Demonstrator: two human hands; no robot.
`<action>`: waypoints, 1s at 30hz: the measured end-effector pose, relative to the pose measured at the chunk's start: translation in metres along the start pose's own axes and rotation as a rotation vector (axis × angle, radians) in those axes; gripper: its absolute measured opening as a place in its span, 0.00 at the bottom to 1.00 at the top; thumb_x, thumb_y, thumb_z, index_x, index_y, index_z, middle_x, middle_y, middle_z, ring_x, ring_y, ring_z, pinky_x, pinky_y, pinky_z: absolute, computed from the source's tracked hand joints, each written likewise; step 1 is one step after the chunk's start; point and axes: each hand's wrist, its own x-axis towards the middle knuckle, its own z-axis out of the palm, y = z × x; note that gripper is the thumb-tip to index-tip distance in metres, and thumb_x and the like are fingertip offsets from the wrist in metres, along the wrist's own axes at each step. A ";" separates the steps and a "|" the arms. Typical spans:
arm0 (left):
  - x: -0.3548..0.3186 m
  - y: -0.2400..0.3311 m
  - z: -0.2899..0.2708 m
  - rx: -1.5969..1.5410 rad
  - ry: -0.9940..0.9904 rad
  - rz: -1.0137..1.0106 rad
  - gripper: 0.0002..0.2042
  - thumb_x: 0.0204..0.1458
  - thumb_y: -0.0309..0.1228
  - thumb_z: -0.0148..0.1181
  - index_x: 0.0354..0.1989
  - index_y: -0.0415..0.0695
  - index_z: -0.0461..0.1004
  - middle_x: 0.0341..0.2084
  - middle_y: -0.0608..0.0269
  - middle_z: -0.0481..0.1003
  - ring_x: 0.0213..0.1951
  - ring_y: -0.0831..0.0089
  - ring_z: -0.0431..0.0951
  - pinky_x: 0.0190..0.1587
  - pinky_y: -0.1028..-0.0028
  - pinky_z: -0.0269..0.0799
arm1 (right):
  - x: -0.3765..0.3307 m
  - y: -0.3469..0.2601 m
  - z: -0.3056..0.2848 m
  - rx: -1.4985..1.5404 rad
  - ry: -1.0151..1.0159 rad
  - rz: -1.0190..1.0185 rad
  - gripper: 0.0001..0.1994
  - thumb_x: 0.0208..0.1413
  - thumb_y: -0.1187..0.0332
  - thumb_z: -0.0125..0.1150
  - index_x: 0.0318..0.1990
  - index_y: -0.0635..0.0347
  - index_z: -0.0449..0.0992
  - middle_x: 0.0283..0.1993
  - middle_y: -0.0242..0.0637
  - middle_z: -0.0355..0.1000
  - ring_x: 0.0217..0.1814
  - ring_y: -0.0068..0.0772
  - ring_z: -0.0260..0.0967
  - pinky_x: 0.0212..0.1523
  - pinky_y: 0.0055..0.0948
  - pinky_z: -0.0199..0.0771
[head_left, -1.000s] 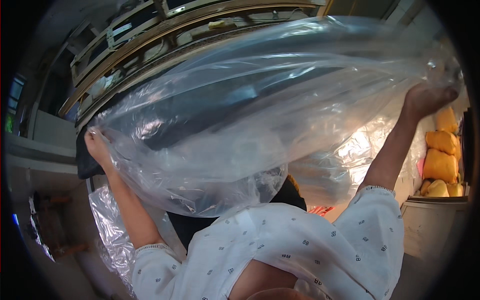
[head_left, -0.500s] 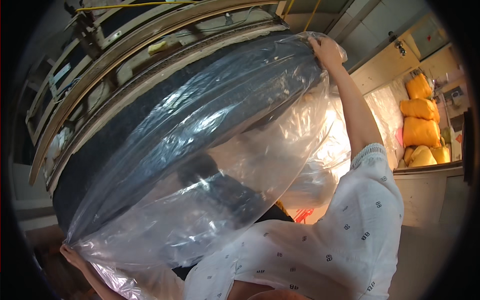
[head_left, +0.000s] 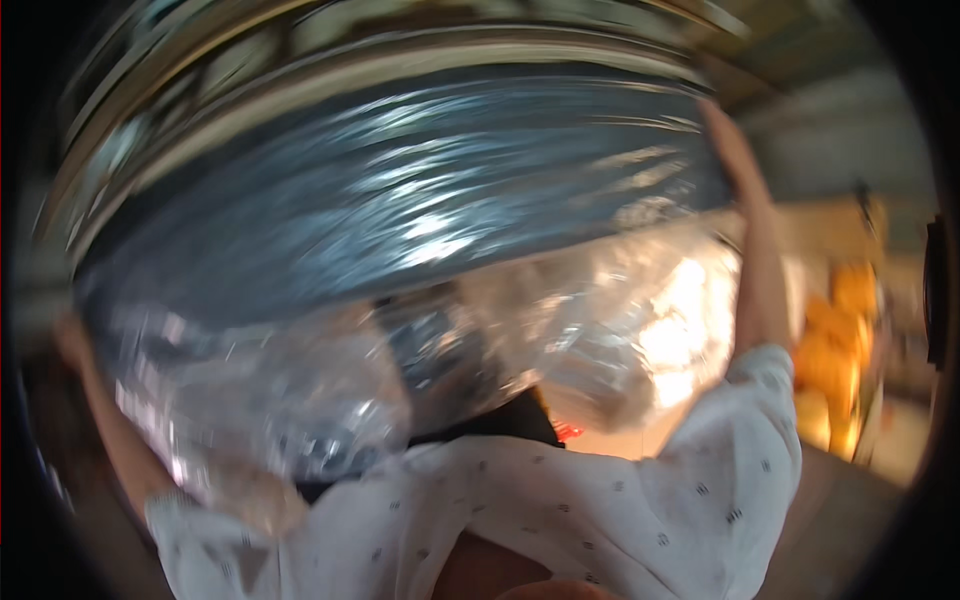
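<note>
A wide sheet of clear plastic film [head_left: 290, 385] spans the view between my hands, wrinkled and shiny. Its upper part lies over a long dark grey panel [head_left: 250, 215]. At the panel's far right end, my right hand [head_left: 728, 145] is closed on the film's edge, arm stretched out. My left hand [head_left: 73, 340] is at the left end, closed on the other side of the film. Motion blurs both hands, so single fingers do not show. The film's lower part sags toward my white patterned shirt, and a dark shape shows through it.
Beyond the panel runs a long curved-looking frame with pale rails [head_left: 330, 75]. Bright crumpled plastic [head_left: 685, 300] lies to the right, near my right forearm. Farther right are several orange-yellow bundles [head_left: 835, 345]. A small red item [head_left: 568, 431] shows by my waist.
The view has swung round. My left hand has risen along the left side, and the right has shifted outward. The film now lies flatter and tauter over the dark panel.
</note>
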 end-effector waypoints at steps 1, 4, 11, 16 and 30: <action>0.031 0.030 -0.055 -0.722 0.040 -0.308 0.15 0.56 0.37 0.42 0.43 0.42 0.70 0.38 0.50 0.73 0.40 0.59 0.74 0.42 0.65 0.68 | -0.019 -0.031 -0.013 0.164 -0.003 0.316 0.27 0.58 0.46 0.38 0.57 0.56 0.65 0.59 0.40 0.62 0.60 0.31 0.58 0.59 0.24 0.53; 0.063 0.025 -0.146 -1.428 0.237 -0.762 0.17 0.52 0.38 0.44 0.33 0.37 0.74 0.35 0.44 0.74 0.40 0.48 0.72 0.41 0.58 0.67 | 0.034 0.065 -0.068 -0.149 0.083 0.329 0.31 0.56 0.43 0.41 0.59 0.57 0.62 0.59 0.45 0.61 0.56 0.37 0.63 0.57 0.28 0.56; 0.065 0.017 -0.234 -2.449 0.269 -0.796 0.10 0.51 0.32 0.49 0.39 0.40 0.69 0.34 0.57 0.71 0.39 0.69 0.69 0.43 0.70 0.64 | -0.030 -0.104 0.005 -0.250 0.457 -0.583 0.14 0.59 0.60 0.47 0.43 0.60 0.70 0.38 0.39 0.67 0.39 0.35 0.65 0.43 0.30 0.64; 0.031 0.001 -0.167 -2.329 0.499 -0.945 0.09 0.51 0.32 0.49 0.35 0.40 0.69 0.30 0.61 0.71 0.36 0.71 0.68 0.40 0.70 0.64 | -0.241 -0.257 0.120 0.522 -1.112 -0.391 0.18 0.56 0.53 0.50 0.39 0.62 0.71 0.38 0.36 0.67 0.36 0.23 0.65 0.36 0.22 0.66; 0.052 0.004 -0.206 -2.087 0.559 -1.452 0.13 0.51 0.37 0.47 0.35 0.39 0.69 0.33 0.44 0.72 0.40 0.50 0.71 0.43 0.61 0.65 | -0.332 -0.168 0.422 -0.029 -0.889 -0.564 0.19 0.51 0.62 0.57 0.49 0.61 0.68 0.48 0.44 0.69 0.52 0.40 0.64 0.55 0.32 0.61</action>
